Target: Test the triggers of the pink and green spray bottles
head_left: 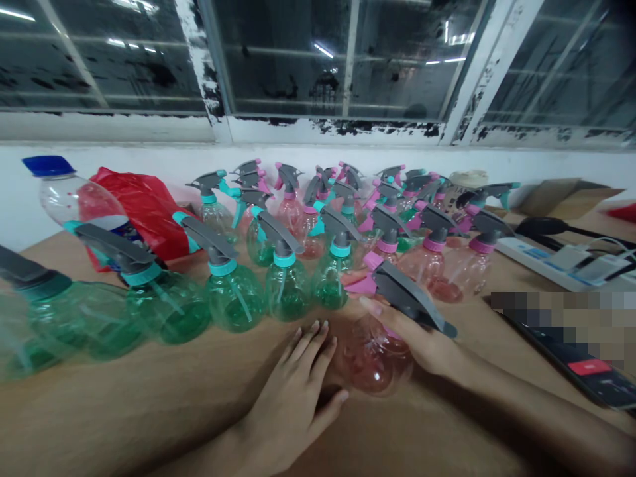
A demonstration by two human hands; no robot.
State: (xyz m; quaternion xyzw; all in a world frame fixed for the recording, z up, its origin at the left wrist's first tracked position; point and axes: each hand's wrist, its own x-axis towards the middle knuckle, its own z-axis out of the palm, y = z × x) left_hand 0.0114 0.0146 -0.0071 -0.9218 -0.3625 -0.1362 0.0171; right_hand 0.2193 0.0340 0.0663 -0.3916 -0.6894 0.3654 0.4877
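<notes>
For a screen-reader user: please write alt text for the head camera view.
A right hand grips a pink spray bottle on a wooden table, while the left hand rests flat beside it. Behind stand rows of green spray bottles and more pink ones.

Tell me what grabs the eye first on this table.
A crowd of spray bottles fills the wooden table: green bottles in a row at the left and front, pink bottles bunched at the right and back. Nearest the camera, the right hand grips a pink spray bottle by its grey trigger head, while the left hand lies flat on the table beside it. A red bag sits behind, at left.
</notes>
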